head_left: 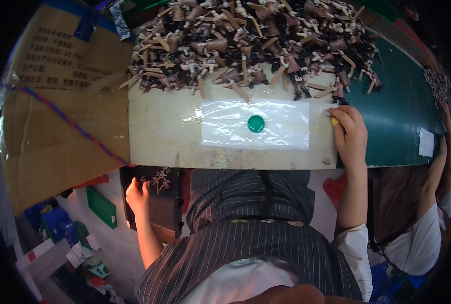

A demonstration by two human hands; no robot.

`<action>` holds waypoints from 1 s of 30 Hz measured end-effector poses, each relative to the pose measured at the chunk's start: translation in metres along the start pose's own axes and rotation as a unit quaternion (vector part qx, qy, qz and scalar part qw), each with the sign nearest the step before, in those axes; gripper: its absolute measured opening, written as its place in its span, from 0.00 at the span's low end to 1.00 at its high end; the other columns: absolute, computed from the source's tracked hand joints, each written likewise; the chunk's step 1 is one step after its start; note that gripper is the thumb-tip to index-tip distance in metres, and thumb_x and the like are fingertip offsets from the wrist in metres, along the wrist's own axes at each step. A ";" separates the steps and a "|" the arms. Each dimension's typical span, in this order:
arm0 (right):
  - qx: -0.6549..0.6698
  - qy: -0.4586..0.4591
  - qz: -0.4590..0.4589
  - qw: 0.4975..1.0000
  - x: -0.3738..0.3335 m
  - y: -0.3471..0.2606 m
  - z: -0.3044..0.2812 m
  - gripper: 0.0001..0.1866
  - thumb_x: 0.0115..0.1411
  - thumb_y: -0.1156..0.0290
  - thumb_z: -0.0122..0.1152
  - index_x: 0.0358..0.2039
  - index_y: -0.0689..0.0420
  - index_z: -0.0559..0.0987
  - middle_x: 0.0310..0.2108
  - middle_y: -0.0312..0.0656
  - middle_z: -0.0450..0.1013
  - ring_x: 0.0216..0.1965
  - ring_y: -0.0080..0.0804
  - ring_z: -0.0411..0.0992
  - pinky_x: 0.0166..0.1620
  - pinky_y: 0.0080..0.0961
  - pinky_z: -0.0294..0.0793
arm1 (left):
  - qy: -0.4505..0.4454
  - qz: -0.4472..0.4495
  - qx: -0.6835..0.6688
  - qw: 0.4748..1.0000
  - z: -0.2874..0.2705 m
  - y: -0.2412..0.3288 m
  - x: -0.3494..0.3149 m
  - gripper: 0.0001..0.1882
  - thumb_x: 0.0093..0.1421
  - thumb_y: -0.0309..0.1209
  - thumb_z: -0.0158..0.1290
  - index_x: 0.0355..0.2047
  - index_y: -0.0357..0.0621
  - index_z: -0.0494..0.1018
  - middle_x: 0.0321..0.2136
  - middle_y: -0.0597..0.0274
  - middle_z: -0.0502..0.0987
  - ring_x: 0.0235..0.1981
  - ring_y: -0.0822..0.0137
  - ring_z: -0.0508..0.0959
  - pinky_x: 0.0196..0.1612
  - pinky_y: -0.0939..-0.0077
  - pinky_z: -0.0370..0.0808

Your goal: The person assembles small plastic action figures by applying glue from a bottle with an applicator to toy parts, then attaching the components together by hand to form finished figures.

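Note:
My left hand (137, 196) is low at the left, below the table edge, beside a dark tray (157, 210). Its thumb and a finger stand apart, and I see nothing held between them. Several small brown-and-black toy figures (161, 180) lie in the tray close by. On the right of the table my right hand (350, 133) is closed, its fingertips pressed together near the tabletop. A yellow band (335, 121) shows at one finger. What the fingertips hold, if anything, is too small to make out. Beyond that hand lies a large heap of similar figures (256, 43).
A round green disc (256, 123) lies on a clear plastic-covered white sheet (220, 133) at mid-table. A cardboard box (65, 131) with a red-and-blue cord (76, 127) stands at left. A dark green surface (395, 114) continues right, near another person's arm (432, 175).

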State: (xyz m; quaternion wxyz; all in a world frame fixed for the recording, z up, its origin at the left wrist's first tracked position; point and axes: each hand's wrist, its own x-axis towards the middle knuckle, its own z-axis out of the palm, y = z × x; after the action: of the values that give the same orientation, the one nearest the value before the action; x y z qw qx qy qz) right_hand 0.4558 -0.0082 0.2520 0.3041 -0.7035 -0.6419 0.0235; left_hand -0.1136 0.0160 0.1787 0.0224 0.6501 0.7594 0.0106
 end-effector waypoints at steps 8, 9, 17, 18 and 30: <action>0.000 -0.007 -0.016 1.000 0.003 -0.001 0.005 0.12 0.49 0.84 0.53 0.36 0.61 0.77 0.35 0.45 0.72 0.38 0.44 0.73 0.40 0.32 0.72 | 0.096 0.331 -0.368 0.863 -0.114 0.247 0.023 0.12 0.53 0.21 0.58 0.39 0.34 0.75 0.34 0.50 0.77 0.36 0.56 0.78 0.38 0.70 0.74; 0.001 -0.005 -0.018 1.000 0.002 -0.004 0.004 0.12 0.49 0.84 0.53 0.36 0.61 0.77 0.35 0.45 0.72 0.38 0.44 0.73 0.40 0.32 0.72 | 0.106 0.390 -0.364 0.839 -0.115 0.273 0.033 0.13 0.52 0.22 0.59 0.39 0.35 0.75 0.34 0.49 0.76 0.35 0.53 0.77 0.38 0.69 0.74; 0.359 -0.020 0.147 0.922 -0.030 -0.054 0.009 0.08 0.53 0.85 0.56 0.36 0.66 0.77 0.34 0.44 0.77 0.33 0.24 0.74 0.36 0.19 0.73 | 0.084 0.371 -0.275 0.883 -0.068 0.358 0.090 0.19 0.45 0.32 0.67 0.37 0.35 0.78 0.32 0.54 0.71 0.34 0.55 0.73 0.37 0.67 0.71; 0.395 -0.023 0.159 0.905 -0.034 -0.057 0.016 0.09 0.54 0.85 0.56 0.36 0.66 0.77 0.33 0.43 0.77 0.33 0.23 0.74 0.37 0.18 0.73 | 0.082 0.376 -0.304 0.872 -0.062 0.357 0.092 0.19 0.46 0.32 0.67 0.36 0.36 0.78 0.32 0.54 0.71 0.34 0.57 0.73 0.37 0.68 0.72; 0.326 -0.063 0.071 0.941 -0.005 -0.088 0.059 0.09 0.53 0.86 0.55 0.36 0.64 0.77 0.32 0.47 0.75 0.31 0.37 0.75 0.35 0.25 0.74 | -0.159 0.351 -0.618 0.685 -0.065 0.310 0.120 0.14 0.51 0.25 0.64 0.37 0.35 0.73 0.39 0.62 0.76 0.40 0.70 0.76 0.45 0.77 0.72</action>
State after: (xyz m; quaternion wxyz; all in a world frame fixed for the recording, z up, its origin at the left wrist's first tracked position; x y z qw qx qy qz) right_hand 0.3513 0.0100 0.2423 0.4737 -0.6064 -0.5653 0.2973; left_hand 0.1708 0.1829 0.2553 0.5341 0.6999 0.2821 0.3812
